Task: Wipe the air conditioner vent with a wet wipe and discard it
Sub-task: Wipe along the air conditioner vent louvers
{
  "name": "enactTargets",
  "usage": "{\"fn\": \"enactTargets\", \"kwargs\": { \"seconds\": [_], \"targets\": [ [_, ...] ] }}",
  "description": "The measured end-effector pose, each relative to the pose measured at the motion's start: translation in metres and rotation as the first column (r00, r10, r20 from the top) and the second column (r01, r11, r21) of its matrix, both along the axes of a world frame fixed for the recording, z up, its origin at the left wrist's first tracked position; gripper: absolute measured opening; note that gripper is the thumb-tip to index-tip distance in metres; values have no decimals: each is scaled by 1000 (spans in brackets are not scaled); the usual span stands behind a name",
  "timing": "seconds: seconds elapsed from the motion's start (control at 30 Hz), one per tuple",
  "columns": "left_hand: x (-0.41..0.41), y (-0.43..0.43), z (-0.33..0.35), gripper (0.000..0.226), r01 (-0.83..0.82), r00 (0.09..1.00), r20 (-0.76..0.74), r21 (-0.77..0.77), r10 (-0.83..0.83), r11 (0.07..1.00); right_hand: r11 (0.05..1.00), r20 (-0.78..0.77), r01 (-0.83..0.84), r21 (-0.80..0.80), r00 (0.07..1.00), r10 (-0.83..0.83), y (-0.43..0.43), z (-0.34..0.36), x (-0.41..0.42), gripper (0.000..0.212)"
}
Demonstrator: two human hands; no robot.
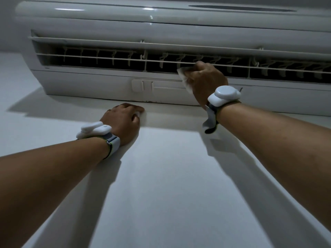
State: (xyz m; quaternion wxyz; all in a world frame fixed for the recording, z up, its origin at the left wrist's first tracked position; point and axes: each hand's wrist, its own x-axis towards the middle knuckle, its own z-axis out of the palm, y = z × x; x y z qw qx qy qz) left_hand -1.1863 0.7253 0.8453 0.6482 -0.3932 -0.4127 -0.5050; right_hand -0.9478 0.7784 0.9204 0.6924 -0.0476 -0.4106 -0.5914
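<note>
A white wall-mounted air conditioner (107, 20) fills the top of the head view. Its vent (107, 61) is open, with long horizontal louvres in front of a dark slot and small vertical fins. My right hand (206, 83) is shut on a white wet wipe (184, 76) and presses it against the lower louvre and the vent's bottom edge, right of the middle. My left hand (123, 120) rests on the wall just below the unit, fingers curled, and something small and white shows at its fingertips. Both wrists carry white strapped devices.
The pale wall (161, 176) spreads below the unit, crossed by the shadows of my arms. A small raised panel (143, 85) sits on the unit's underside, left of my right hand.
</note>
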Motion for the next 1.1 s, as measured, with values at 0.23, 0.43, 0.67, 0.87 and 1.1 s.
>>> {"fn": "enactTargets", "kwargs": {
  "seconds": [0.23,0.43,0.67,0.87,1.1],
  "targets": [
    [3,-1,-2,35,-18,1000,17,4,18,1000,999,3,-51,5,999,51,13,-4,33,24],
    [7,-2,-2,33,-97,994,46,13,96,995,999,-16,-46,23,999,46,29,-10,64,19],
    [12,-1,-2,33,-105,989,101,-27,107,994,998,-55,-52,-32,997,50,45,-13,91,24],
    [18,-1,-13,57,-114,981,145,-102,128,988,989,-171,-127,-78,979,112,59,-14,80,23],
    [16,-3,-16,62,-127,980,138,-114,142,985,986,-150,-163,-44,977,155,45,-8,55,23]
  ]
}}
